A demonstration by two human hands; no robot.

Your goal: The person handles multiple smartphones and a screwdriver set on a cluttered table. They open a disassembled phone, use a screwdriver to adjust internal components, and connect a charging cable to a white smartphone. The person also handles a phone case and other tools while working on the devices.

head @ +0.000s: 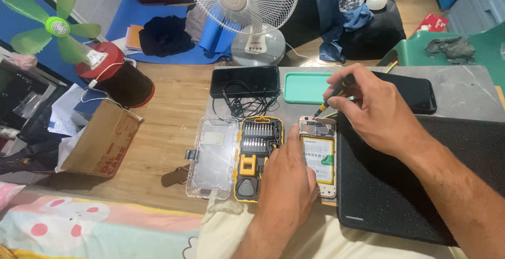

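Pinching a screwdriver [332, 96], right hand [376, 114] hides its tip – left hand [289, 177], grip flat, covers the opened phone [319, 151]

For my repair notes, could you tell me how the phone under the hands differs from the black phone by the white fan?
The opened phone lies lengthwise, back off, its battery and board showing; the black phone lies crosswise, closed. The left hand steadies the opened phone while the right hand works a screwdriver on it; the black phone lies untouched. Both lie flat.

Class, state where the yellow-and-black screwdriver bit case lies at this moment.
In the head view, the open yellow-and-black screwdriver bit case lies left of centre on the wooden table, between its clear plastic lid and the opened phone, under the left hand.
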